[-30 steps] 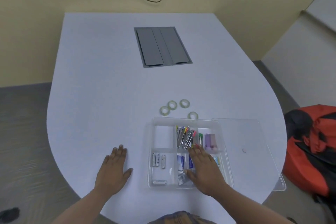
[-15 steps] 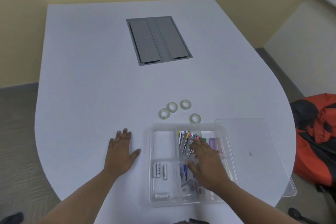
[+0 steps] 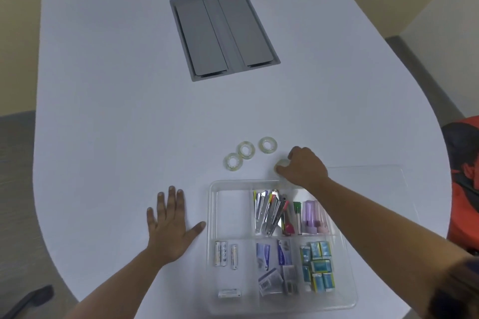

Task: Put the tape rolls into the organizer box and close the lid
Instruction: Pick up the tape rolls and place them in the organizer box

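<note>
Reaching out of the box [image 3: 211, 215], the right hand [image 3: 303, 168] had closed on the nearest tape roll [image 3: 282, 163] on the bench [image 3: 103, 111] — a loose pinch could drop it; the left hand [image 3: 169, 228] lay flat, fingers spread.

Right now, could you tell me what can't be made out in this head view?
- Fourth tape roll: mostly covered by the right hand; grip unclear.
- Lid: clear, edges faint, partly behind the right arm.
- Box near edge: crossed by that arm.
- Battery labels: too small to read.
- Bag: cut off by the right edge.
</note>
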Available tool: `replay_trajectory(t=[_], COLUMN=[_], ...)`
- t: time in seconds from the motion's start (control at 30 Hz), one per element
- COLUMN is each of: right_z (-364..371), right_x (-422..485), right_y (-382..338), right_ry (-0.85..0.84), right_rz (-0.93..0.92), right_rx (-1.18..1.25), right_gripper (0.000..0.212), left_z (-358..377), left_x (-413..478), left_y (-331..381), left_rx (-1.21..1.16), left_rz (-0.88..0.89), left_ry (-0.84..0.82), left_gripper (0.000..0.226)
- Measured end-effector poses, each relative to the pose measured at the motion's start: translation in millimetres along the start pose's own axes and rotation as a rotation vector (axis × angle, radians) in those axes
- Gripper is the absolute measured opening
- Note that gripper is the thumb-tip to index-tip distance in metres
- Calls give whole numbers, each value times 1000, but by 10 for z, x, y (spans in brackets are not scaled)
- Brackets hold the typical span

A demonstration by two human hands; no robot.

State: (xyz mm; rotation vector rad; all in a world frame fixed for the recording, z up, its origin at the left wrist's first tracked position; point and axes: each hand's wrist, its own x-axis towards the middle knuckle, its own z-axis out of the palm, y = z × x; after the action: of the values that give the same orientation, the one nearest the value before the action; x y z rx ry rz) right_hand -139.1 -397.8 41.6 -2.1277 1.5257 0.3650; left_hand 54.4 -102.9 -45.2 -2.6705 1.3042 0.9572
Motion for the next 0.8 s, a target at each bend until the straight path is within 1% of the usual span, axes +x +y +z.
replay_trajectory(t=[0.1, 0.23, 0.33, 0.4, 0.47, 0.53, 0.6, 0.7, 0.8], right_z=[53, 66, 75, 59, 25, -3, -10, 57, 171], right_x=[72, 123, 129, 113, 71, -18, -172, -485, -751], right_y=[-27, -75, -90, -100, -128, -179, -240, -320, -370], right_ry=[-19, -17, -11, 36, 97, 151, 174, 89, -11], right_rz=[76, 140, 126, 98, 48, -47, -154, -289, -384], right_rx=[-56, -28, -38, 1, 130, 242, 305, 385, 370], right_gripper=[62, 54, 47, 50, 51, 49, 48, 49, 49], left_z=[-18, -45, -69, -80, -91, -101, -120, -127, -118], left_x=[1, -14, -23, -28, -35, -35, -26, -33, -42], left_y=[-2, 9, 23, 27, 32, 36, 41, 41, 44], left_rx=[-7, -2, -1, -5, -14, -16, -19, -17, -16], left_rz=[-2, -2, -5, -1, 3, 4, 11, 19, 18], left_ry=[-14, -36, -47, -50, -57, -60, -59, -63, -58], left_gripper=[102, 101, 101, 101, 103, 104, 104, 103, 103])
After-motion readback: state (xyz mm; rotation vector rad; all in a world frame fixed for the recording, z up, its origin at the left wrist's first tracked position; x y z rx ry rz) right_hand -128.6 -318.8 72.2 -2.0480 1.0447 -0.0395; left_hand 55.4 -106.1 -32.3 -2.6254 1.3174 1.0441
